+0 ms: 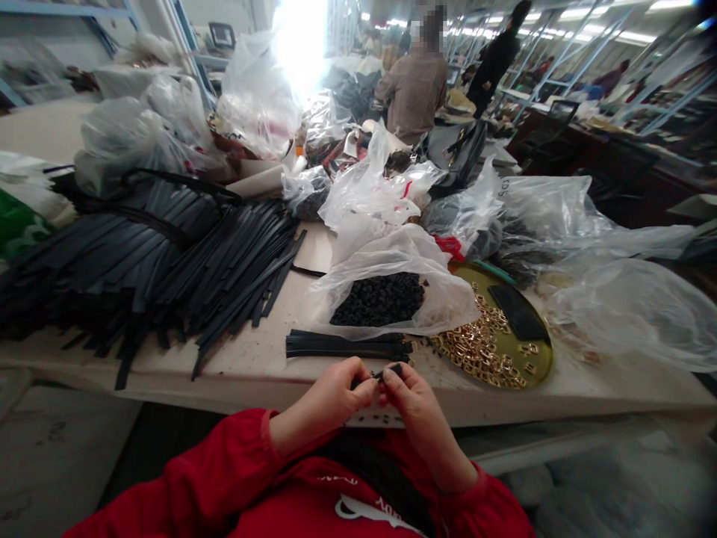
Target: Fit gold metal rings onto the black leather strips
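My left hand (343,387) and my right hand (410,396) meet at the table's front edge, fingers pinched on a short black strap (396,368). A small metallic glint shows between the fingertips; its shape is too small to tell. Most of the strap is hidden by my fingers. Just beyond my hands lies a neat row of black straps (341,345) with small buckles at their right end. Behind it, an open clear plastic bag (448,295) holds many small black loops (378,299). To the right, gold-coloured buckles (476,340) are heaped on a round golden tray (541,366).
A dark rectangular object (520,312) lies on the tray. Large bundles of black straps (140,246) cover the table's left. Filled plastic bags (370,187) and a black handbag (456,153) crowd the back. Beyond stands a person in a brown top (417,93).
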Demonstrator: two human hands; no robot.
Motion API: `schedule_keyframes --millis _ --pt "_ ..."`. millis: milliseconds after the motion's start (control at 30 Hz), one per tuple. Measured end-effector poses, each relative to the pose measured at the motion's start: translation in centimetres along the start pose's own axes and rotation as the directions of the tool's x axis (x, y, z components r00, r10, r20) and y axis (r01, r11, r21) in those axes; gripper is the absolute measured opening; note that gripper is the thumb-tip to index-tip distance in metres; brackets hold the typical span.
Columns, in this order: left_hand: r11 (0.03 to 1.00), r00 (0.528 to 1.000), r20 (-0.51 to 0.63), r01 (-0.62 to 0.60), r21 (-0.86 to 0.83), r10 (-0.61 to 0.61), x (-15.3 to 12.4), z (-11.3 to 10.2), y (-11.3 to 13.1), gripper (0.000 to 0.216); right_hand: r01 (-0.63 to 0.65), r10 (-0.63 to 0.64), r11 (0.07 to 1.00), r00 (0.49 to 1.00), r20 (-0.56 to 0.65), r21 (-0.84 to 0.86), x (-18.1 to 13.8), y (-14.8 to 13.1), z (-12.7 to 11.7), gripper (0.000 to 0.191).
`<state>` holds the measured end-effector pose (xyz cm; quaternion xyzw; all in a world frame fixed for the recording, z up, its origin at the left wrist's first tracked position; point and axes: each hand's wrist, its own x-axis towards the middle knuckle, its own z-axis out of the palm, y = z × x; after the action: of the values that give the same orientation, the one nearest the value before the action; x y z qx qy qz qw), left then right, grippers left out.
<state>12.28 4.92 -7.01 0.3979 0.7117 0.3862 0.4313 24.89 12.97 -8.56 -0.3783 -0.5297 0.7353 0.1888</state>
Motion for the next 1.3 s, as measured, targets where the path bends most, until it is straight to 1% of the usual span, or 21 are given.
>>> schedule_keyframes --millis 67,133,300,400,467,533,600,633,700,733,767,800,833,867,933,967,1033,1100,1133,1233,1300 --pt "0.999 1.000 0.015 0.027 -0.042 -0.026 0.5 0.0 -0.2 0.017 -0.075 0.073 0.985 0.997 0.017 0.156 0.2 -0.2 0.0 0.027" --pt "0.994 0.998 0.031 0.061 -0.087 -0.058 0.9 0.0 -0.4 0.016 -0.108 0.109 0.967 0.994 0.010 0.232 0.4 -0.2 0.1 0.028" --pt "0.981 0.992 0.056 0.123 -0.153 -0.115 1.4 0.1 -0.5 0.017 -0.180 0.189 0.937 0.982 -0.003 0.300 0.9 0.1 0.2 0.029" --pt "0.971 0.984 0.089 0.168 -0.172 -0.154 1.3 0.1 -0.6 0.018 -0.187 0.191 0.943 0.981 0.013 0.275 1.1 0.1 0.1 0.027" --pt "0.971 0.983 0.102 0.171 -0.169 -0.156 1.2 0.1 -0.8 0.018 -0.160 0.153 0.969 0.987 0.051 0.190 1.1 0.0 0.1 0.025" --pt "0.979 0.986 0.098 0.145 -0.141 -0.132 1.0 0.1 -1.0 0.017 -0.094 0.090 0.994 0.993 0.074 0.048 1.0 0.0 0.0 0.023" --pt "0.989 0.991 0.089 0.113 -0.099 -0.104 0.9 0.2 -1.2 0.016 0.016 -0.012 0.989 0.999 0.031 -0.147 0.8 0.1 0.1 0.021" --pt "0.993 0.993 0.075 0.093 -0.076 -0.087 0.8 0.2 -1.3 0.015 0.081 -0.087 0.962 0.996 -0.011 -0.260 0.7 0.2 0.1 0.019" --pt "0.998 0.998 0.040 0.054 -0.040 -0.052 0.7 0.4 -1.5 0.015 0.206 -0.266 0.859 0.962 -0.066 -0.470 0.4 0.5 0.3 0.013" --pt "0.998 0.999 0.026 0.044 -0.033 -0.043 0.7 0.5 -1.6 0.015 0.253 -0.343 0.801 0.937 -0.070 -0.542 0.2 0.6 0.4 0.010" --pt "0.998 0.999 0.016 0.045 -0.034 -0.045 0.6 0.6 -1.6 0.015 0.286 -0.394 0.760 0.917 -0.063 -0.583 0.0 0.7 0.4 0.009" --pt "0.998 0.998 0.010 0.055 -0.036 -0.054 0.5 0.6 -1.6 0.015 0.301 -0.410 0.747 0.910 -0.054 -0.593 -0.1 0.7 0.5 0.008" --pt "0.998 0.998 -0.001 0.060 -0.031 -0.061 0.4 0.6 -1.5 0.014 0.297 -0.394 0.763 0.918 -0.049 -0.574 -0.3 0.6 0.5 0.010" --pt "0.999 0.998 -0.024 0.052 -0.014 -0.053 0.3 0.6 -1.3 0.014 0.274 -0.352 0.799 0.935 -0.047 -0.535 -0.4 0.5 0.4 0.012" --pt "0.999 0.998 -0.070 0.004 0.035 -0.001 -0.1 0.3 -0.8 0.014 0.200 -0.235 0.886 0.971 -0.032 -0.418 -0.7 0.0 0.3 0.018" --pt "0.999 0.998 -0.056 -0.019 0.038 0.022 -0.4 0.2 -0.6 0.015 0.165 -0.183 0.920 0.983 -0.018 -0.356 -0.9 -0.3 0.2 0.021" --pt "0.999 0.999 0.033 -0.030 -0.015 0.030 -0.8 -0.1 -0.2 0.018 0.123 -0.126 0.958 0.992 0.006 -0.258 -1.2 -0.8 0.1 0.025" --pt "0.998 0.995 0.103 -0.012 -0.060 0.018 -1.0 -0.3 0.0 0.022 0.110 -0.107 0.973 0.994 0.023 -0.202 -1.5 -1.2 0.1 0.026" --pt "0.998 0.994 0.104 -0.009 -0.057 0.015 -1.1 -0.3 0.1 0.023 0.109 -0.104 0.976 0.994 0.036 -0.190 -1.6 -1.2 0.1 0.027" --pt "0.999 0.999 0.019 -0.029 0.045 0.028 -0.8 -0.3 0.1 0.019 0.126 -0.111 0.975 0.990 0.086 -0.184 -1.4 -1.1 0.0 0.028" --pt "0.988 0.996 -0.008 -0.083 0.133 0.085 -0.3 -0.2 0.1 0.022 0.150 -0.116 0.966 0.980 0.164 -0.211 -0.5 -1.1 -0.6 0.031"
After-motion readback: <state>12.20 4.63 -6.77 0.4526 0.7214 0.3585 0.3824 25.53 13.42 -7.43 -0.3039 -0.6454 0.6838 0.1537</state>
